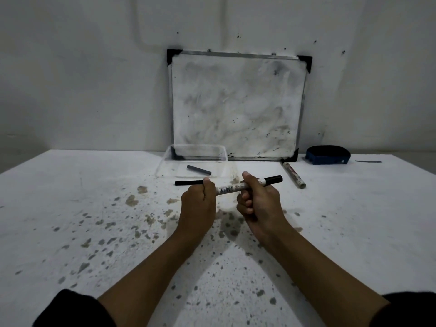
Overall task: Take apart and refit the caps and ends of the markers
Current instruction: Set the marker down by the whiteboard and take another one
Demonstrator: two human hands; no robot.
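Right hand (258,197) clamped around the white barrel of a marker (232,187), thumb up on top, fingers curled under; black cap (273,180) on the marker's right end sticks out past the fist; left hand (200,199) fisted shut on the marker's other end, thumb pressing on it; a thin black rod (188,183) runs out to the left from that fist, roughly in line with the barrel, whether it joins the marker inside the grip I can't tell; marker held nearly level, slightly higher at the right, above the tabletop (70,208); both forearms bare, dark sleeves at the bottom corners; just beyond the hands a clear plastic tray (169,159) with one dark grey cylindrical piece (199,169) lying in it; to the right a second marker (294,174) lying flat on the tabletop, uncapped, one end near the corner of a whiteboard (236,102); whiteboard stands upright against the wall, surface smeared grey, black corner pieces; blue eraser (327,155) further right beside it, well apart from the hands; tabletop white, speckled with brown and grey stains, densest around and under the arms.
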